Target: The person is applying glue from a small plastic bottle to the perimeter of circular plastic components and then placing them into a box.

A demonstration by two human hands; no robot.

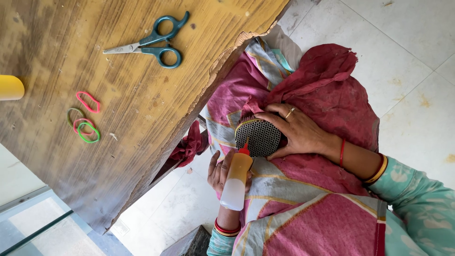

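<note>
Looking down from the head camera, I see my left hand [226, 174] closed around a small translucent squeeze bottle with a red nozzle [237, 182]. The upper part of that bottle, nearest the nozzle, holds a yellow-amber liquid, while the lower part looks pale and cloudy. Its red tip touches the rim of a round black disc with a honeycomb mesh face [259, 137].

My right hand [297, 132] grips that disc from the far side, fingers curled over its edge and pressing it against the pink, maroon and grey patterned cloth [303, 189] spread across my lap. A ring sits on one finger, and red and gold bangles circle both wrists. Disc and bottle sit over the lap, just off the chipped edge of the table [142, 118].

On the worn wooden table, well apart from both hands, lie teal-handled scissors [150, 43] with the blades shut. Further along are four loose rubber bands [85, 118]: one pink alone, then an olive, a pink and a green one overlapping. A yellow cylindrical object [10, 87] pokes in at the picture's left edge; I cannot tell what it is or whether it holds anything. Pale floor tiles [407, 57] show beyond the lap.
</note>
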